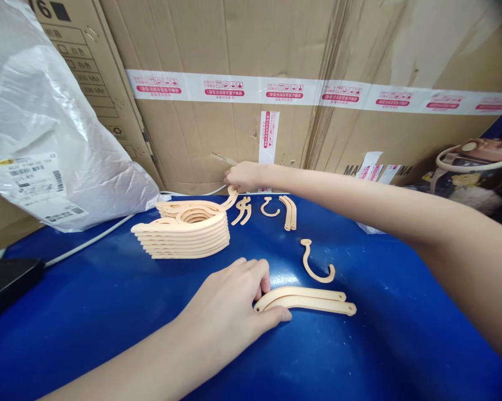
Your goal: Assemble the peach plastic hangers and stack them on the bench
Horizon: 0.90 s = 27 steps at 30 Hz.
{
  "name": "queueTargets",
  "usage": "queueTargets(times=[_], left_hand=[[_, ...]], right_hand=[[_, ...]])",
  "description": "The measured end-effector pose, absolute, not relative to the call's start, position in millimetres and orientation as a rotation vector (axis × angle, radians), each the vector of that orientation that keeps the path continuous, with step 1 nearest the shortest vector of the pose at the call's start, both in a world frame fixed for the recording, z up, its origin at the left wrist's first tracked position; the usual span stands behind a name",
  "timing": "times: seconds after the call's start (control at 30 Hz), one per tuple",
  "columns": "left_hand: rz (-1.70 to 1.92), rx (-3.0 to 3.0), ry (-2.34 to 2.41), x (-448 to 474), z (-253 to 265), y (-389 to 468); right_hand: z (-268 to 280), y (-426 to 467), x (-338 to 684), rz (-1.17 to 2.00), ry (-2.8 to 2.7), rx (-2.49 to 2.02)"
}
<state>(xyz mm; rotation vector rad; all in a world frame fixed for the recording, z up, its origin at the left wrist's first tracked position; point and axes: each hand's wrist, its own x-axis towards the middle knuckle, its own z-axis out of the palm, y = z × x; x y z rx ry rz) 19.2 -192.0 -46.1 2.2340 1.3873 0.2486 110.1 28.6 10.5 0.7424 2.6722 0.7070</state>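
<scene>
My left hand (239,295) is closed around the left end of two long curved hanger arms (307,298), which lie side by side on the blue table. Its thumb rests along their near edge. At the back, my right hand (243,175) pinches a small curved hanger piece (233,195); its fingertips are partly hidden. That piece is just right of a neat stack of beige folding hangers (188,234). A larger loose hanger hook (317,264) lies beyond the hanger arms.
Small curved pieces (243,211), a small hook (270,208) and a pair of short arms (289,213) lie along the back of the blue table (150,323). Large cardboard boxes (217,139) stand behind. To the left are a white plastic parcel (58,128) and a black object (12,287).
</scene>
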Motion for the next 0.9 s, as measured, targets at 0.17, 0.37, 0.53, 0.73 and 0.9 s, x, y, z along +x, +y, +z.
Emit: queueTargets(times=[0.17, 0.37, 0.53, 0.73, 0.9], left_hand=[[0.196, 2.253, 1.39, 20.1, -40.5, -194.1], [0.193, 2.396, 1.362, 22.1, -37.3, -198.1], [0.444, 2.693, 1.349, 21.6, -43.7, -196.7], [0.428, 3.064, 1.386, 18.1, -57.9, -179.2], [0.32, 3.167, 1.385, 13.3, -61.1, -171.6]], right_hand=[[34.8, 20.3, 140.3, 0.77, 2.673, 0.916], [38.6, -32.1, 180.3, 0.703, 2.626, 1.078], [19.3, -89.8, 198.7, 0.499, 2.622, 1.06], [-5.0, -121.6, 205.0, 0.019, 2.781, 1.069], [-15.0, -125.0, 208.4, -0.061, 2.907, 1.221]])
